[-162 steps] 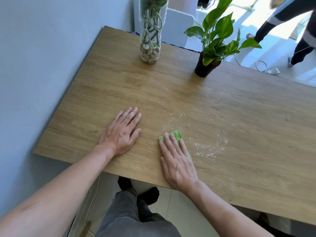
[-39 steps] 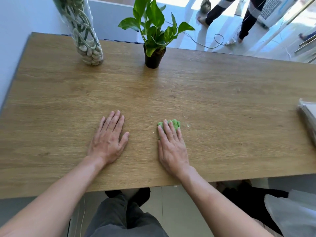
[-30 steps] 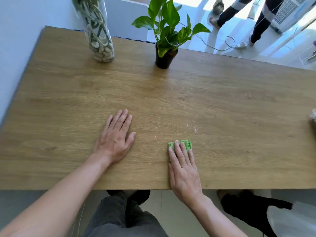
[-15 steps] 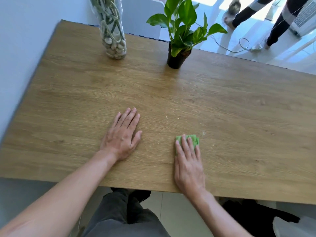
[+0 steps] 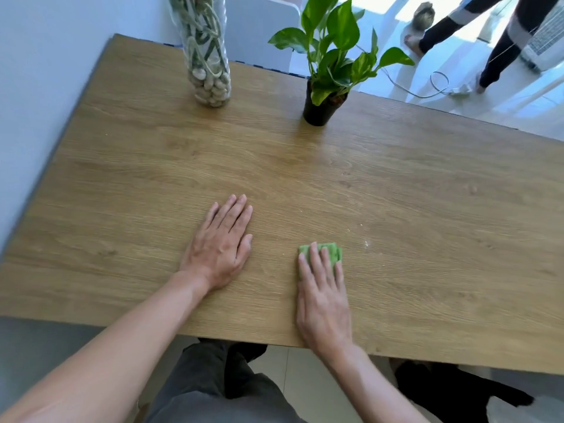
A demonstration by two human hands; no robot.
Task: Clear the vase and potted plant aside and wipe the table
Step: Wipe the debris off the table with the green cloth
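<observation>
My right hand (image 5: 323,297) lies flat on a folded green cloth (image 5: 329,250), pressing it onto the wooden table (image 5: 396,184) near the front edge. Only the cloth's far end shows past my fingertips. My left hand (image 5: 221,244) rests palm down on the bare wood to the left, fingers together, holding nothing. A few pale crumbs (image 5: 366,243) lie just right of the cloth. A tall glass vase (image 5: 206,53) with pebbles and green stems stands at the back left. A potted plant (image 5: 326,71) in a black pot stands at the back, right of the vase.
A grey wall (image 5: 39,87) runs along the table's left side. Beyond the far edge, a person's legs (image 5: 488,35) and a white cable (image 5: 427,87) are on the bright floor. My legs in dark trousers (image 5: 219,389) show below the front edge.
My right hand has slid the cloth to the right and back toward the front edge. Most of the white crumb patch seen earlier is gone. My left hand has stayed flat in place.
</observation>
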